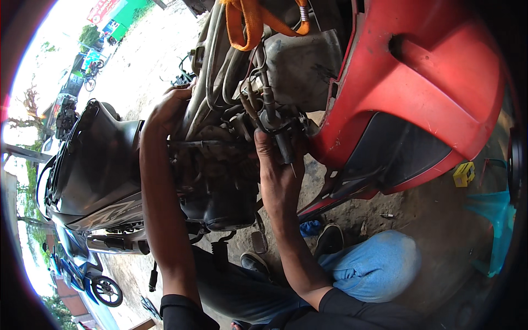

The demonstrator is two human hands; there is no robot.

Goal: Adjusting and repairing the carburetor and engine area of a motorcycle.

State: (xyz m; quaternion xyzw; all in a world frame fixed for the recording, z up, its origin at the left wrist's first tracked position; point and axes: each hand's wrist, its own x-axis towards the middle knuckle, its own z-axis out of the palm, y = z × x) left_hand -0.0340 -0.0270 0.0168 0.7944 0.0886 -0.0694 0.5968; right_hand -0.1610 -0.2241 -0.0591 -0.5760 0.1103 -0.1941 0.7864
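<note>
We see only part of what the hands are working in: the engine block point(214, 181) sits dark and greasy between our forearms, its lower parts lost in shadow, and the tangle of grey cables and hoses point(220, 71) above it runs out of the picture at the top edge. The fingertips of our left hand point(168, 110) disappear behind those hoses, so we cannot tell whether they grip anything or merely press there; the hand lies at the engine's upper left corner, against the frame tubes. Our right hand point(278, 170) is raised at the engine's right side, thumb and fingers curled around a dark cylindrical plug-like part point(278, 137) on a cable, the part standing almost upright with its top above the thumb and its lower end against the palm. What it fits into is hidden by the hand. Just right of it curves the red body panel point(418, 88), partly cut off by the dark rim. An orange strap point(247, 22) hangs at the top edge. Our blue-jeaned knee point(374, 267) lies below, on the dirt floor point(429, 214).
</note>
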